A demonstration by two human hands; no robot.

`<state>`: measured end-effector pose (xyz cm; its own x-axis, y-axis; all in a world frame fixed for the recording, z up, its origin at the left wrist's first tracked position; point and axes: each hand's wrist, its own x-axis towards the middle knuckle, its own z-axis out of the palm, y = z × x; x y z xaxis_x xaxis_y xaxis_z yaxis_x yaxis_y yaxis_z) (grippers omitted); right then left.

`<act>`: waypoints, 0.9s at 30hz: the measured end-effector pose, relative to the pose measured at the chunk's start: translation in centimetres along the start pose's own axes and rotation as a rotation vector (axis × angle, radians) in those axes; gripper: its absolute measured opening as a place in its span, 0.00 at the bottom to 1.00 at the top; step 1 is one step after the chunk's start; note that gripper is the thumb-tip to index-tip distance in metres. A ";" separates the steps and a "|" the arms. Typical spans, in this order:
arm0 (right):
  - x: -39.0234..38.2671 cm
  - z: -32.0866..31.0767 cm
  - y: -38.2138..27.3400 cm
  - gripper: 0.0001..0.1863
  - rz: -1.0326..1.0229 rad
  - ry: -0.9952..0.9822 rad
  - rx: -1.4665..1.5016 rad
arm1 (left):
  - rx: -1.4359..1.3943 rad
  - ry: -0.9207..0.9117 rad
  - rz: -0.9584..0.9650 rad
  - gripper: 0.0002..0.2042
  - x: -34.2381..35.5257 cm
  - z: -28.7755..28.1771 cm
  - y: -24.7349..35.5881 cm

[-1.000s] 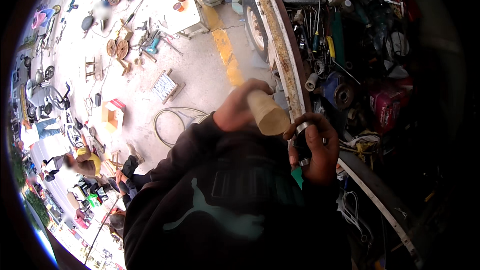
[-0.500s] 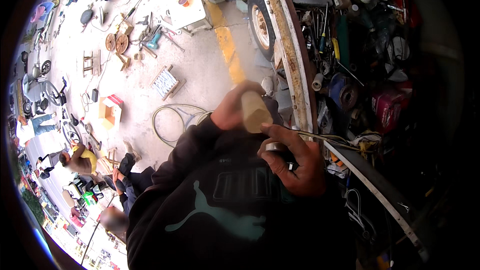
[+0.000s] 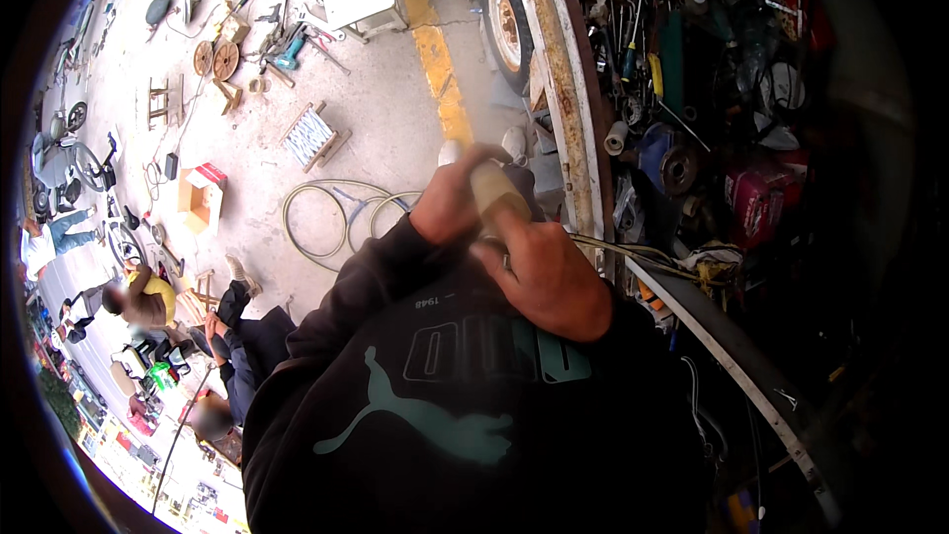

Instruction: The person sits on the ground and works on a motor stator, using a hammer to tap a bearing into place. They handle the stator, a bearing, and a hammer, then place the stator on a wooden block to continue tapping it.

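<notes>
In front of my chest, my left hand (image 3: 445, 203) is wrapped round a blurred tan cylinder (image 3: 495, 190). My right hand (image 3: 554, 277) presses up against the cylinder's near end, its fingers bent and its back toward me. A small round metal piece (image 3: 507, 261) peeks out between the right thumb and fingers; most of it is hidden, so its kind is unclear. Both hands meet above my own shoes (image 3: 514, 144), which stand on the concrete floor.
A cluttered bench of tools (image 3: 682, 89) with a rusty metal edge (image 3: 568, 59) runs along the right. Left of me lie a coiled hose (image 3: 316, 222), a low woven stool (image 3: 311, 136) and an open cardboard box (image 3: 201, 200). A seated person (image 3: 247, 361) is close at left.
My right hand has turned over and moved up and left onto the near end of the cylinder, covering most of the metal piece. My left hand still holds the cylinder.
</notes>
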<state>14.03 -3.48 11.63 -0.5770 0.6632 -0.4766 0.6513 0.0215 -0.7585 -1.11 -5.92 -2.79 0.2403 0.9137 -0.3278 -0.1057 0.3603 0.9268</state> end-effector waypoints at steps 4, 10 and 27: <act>-1.3 -0.7 -0.1 0.16 -0.070 0.070 0.251 | 0.097 0.016 0.072 0.18 0.4 -1.3 -0.8; -2.1 -3.9 0.8 0.14 0.305 0.082 0.899 | 0.171 0.054 0.144 0.16 0.6 -2.2 -3.4; -1.4 0.0 0.1 0.14 0.135 0.357 0.524 | -0.043 -0.022 0.120 0.17 0.1 -1.4 -3.9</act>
<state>14.92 -4.40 12.25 -0.2483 0.8445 -0.4745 0.3277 -0.3877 -0.8615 -2.04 -6.99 -6.65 0.2446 0.9465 -0.2104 -0.1763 0.2568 0.9502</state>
